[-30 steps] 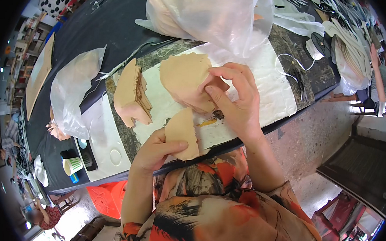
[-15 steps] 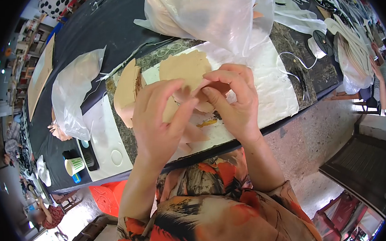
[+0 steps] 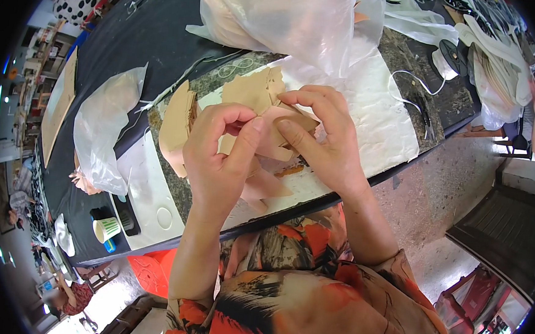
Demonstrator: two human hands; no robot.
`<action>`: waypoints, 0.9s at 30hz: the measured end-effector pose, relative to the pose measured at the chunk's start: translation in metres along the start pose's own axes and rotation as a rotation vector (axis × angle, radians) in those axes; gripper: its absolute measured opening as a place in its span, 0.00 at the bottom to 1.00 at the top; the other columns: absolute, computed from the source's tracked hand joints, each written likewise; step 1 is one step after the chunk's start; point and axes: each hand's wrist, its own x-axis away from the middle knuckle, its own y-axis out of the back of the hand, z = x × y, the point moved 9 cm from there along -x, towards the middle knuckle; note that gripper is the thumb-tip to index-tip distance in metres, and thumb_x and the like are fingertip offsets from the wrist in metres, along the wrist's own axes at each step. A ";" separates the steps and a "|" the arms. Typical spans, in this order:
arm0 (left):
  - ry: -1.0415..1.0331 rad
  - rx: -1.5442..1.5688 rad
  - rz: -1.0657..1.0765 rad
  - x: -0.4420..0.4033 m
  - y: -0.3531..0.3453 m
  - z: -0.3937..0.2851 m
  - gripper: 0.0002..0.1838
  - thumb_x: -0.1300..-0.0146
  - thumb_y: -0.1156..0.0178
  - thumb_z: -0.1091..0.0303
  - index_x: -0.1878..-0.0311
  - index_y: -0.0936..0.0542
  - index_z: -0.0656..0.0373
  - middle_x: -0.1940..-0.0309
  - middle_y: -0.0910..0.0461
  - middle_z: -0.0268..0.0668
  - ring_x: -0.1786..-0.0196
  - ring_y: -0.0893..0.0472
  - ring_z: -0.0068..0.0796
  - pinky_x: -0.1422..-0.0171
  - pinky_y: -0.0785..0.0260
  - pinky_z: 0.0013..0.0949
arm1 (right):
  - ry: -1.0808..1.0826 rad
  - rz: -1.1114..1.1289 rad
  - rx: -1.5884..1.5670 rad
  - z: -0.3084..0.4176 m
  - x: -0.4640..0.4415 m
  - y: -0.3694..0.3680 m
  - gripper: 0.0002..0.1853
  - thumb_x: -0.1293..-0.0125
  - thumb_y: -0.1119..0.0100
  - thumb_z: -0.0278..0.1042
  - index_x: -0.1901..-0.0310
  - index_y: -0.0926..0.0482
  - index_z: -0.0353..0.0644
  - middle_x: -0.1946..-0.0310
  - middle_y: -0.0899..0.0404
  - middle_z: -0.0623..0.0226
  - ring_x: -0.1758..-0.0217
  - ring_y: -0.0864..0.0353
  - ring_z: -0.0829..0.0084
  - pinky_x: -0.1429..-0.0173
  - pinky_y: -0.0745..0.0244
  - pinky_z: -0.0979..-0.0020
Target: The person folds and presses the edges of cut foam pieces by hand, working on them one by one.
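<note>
Raised beside my right grip (image 3: 281, 111) now, my left grip (image 3: 257, 118) pinches nearly closed; both hold a tan piece (image 3: 271, 132), the stack (image 3: 176, 123) to their left.

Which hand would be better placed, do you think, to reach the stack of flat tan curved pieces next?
Probably the left hand, close beside the stack; the right hand is farther off, with the left in between.
</note>
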 end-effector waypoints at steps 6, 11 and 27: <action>-0.415 -0.383 -0.082 0.009 0.004 -0.038 0.06 0.47 0.33 0.76 0.65 0.20 0.59 0.65 0.21 0.34 0.63 0.24 0.32 0.58 0.31 0.31 | 0.107 -0.117 0.026 0.021 0.001 0.012 0.13 0.48 0.33 0.28 0.58 0.19 0.44 0.57 0.24 0.63 0.52 0.29 0.62 0.47 0.31 0.65; -0.551 -0.440 -0.105 0.016 0.007 -0.050 0.08 0.44 0.34 0.76 0.61 0.20 0.60 0.61 0.21 0.36 0.61 0.23 0.28 0.57 0.31 0.28 | 0.049 -0.077 -0.098 0.015 0.000 0.005 0.10 0.48 0.34 0.24 0.63 0.19 0.45 0.61 0.23 0.68 0.55 0.28 0.65 0.49 0.32 0.66; 0.547 0.722 0.159 0.032 0.004 0.008 0.15 0.42 0.32 0.71 0.55 0.25 0.64 0.62 0.21 0.35 0.64 0.22 0.20 0.62 0.28 0.25 | -0.245 0.169 -0.710 0.019 0.020 -0.006 0.07 0.38 0.40 0.21 0.58 0.22 0.37 0.66 0.25 0.75 0.60 0.28 0.84 0.54 0.32 0.78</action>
